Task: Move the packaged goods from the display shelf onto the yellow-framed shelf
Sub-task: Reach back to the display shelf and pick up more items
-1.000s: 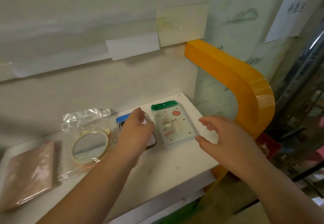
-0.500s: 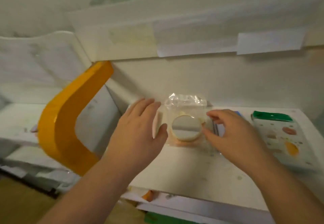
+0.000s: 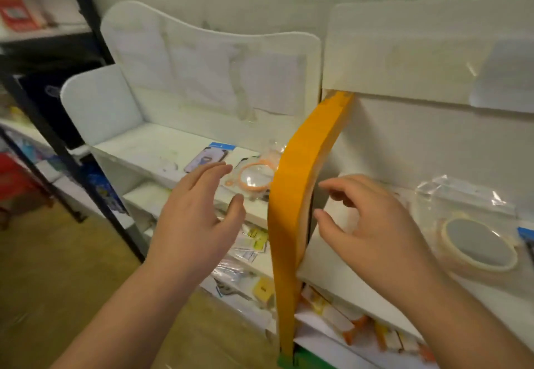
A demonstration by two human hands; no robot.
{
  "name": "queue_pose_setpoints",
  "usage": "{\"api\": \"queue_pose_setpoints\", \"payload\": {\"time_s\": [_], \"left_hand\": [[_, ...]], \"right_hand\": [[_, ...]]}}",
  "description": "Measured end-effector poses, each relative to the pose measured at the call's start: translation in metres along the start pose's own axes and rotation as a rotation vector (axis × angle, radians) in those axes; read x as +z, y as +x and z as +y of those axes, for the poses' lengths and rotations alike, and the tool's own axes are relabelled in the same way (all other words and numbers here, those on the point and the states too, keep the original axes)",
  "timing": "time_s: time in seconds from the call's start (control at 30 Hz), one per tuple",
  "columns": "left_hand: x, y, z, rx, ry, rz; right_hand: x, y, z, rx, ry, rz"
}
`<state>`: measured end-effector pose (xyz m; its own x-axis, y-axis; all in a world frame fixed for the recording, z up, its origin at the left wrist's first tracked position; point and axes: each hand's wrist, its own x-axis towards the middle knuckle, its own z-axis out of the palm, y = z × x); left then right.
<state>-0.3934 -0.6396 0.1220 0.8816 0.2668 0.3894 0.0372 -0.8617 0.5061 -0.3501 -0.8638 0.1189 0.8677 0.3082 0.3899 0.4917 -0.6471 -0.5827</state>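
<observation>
My left hand (image 3: 196, 218) hovers with straight fingers in front of the white display shelf (image 3: 144, 149), holding nothing. On that shelf lie a phone case pack with a blue header (image 3: 206, 157) and an orange-rimmed mirror in a clear bag (image 3: 255, 179). My right hand (image 3: 367, 224) hangs with loosely curled fingers and holds nothing, just right of the yellow frame (image 3: 291, 195), over the yellow-framed shelf's white board (image 3: 332, 270). A cream-rimmed mirror in a clear bag (image 3: 476, 241) lies on that board to the right of my right hand.
Lower shelves hold several small packaged goods (image 3: 251, 241) and orange-and-white boxes (image 3: 346, 316). A black metal rack post (image 3: 86, 126) stands at the left over a brown floor (image 3: 52, 267). Taped paper (image 3: 505, 76) hangs on the wall at upper right.
The view has swung left from the yellow-framed shelf to the white display shelf. Both hands have left the cream mirror pack, and my left hand now reaches toward the display shelf.
</observation>
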Motion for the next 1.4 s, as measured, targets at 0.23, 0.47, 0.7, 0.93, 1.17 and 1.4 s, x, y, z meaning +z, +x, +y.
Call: {"api": "queue_pose_setpoints", "payload": {"time_s": [0.23, 0.47, 0.7, 0.93, 1.17, 1.4], "left_hand": [[-0.039, 0.021, -0.13, -0.097, -0.012, -0.083], [-0.045, 0.056, -0.209, -0.109, -0.042, -0.152], [-0.008, 0.103, -0.231, -0.046, -0.048, -0.224], [0.026, 0.162, -0.252, 0.019, 0.056, -0.293], [0.086, 0.212, -0.263, -0.028, 0.185, -0.45], [0.14, 0.264, -0.271, 0.05, 0.467, -0.526]], "right_hand": [[0.077, 0.025, -0.1, -0.15, -0.085, 0.026], [0.156, 0.069, -0.126, -0.06, -0.14, -0.082], [0.205, 0.106, -0.095, 0.064, -0.145, -0.124], [0.242, 0.16, -0.067, 0.116, -0.095, -0.088], [0.25, 0.187, -0.051, 0.2, -0.105, -0.032], [0.259, 0.184, -0.041, 0.342, -0.163, 0.003]]}}
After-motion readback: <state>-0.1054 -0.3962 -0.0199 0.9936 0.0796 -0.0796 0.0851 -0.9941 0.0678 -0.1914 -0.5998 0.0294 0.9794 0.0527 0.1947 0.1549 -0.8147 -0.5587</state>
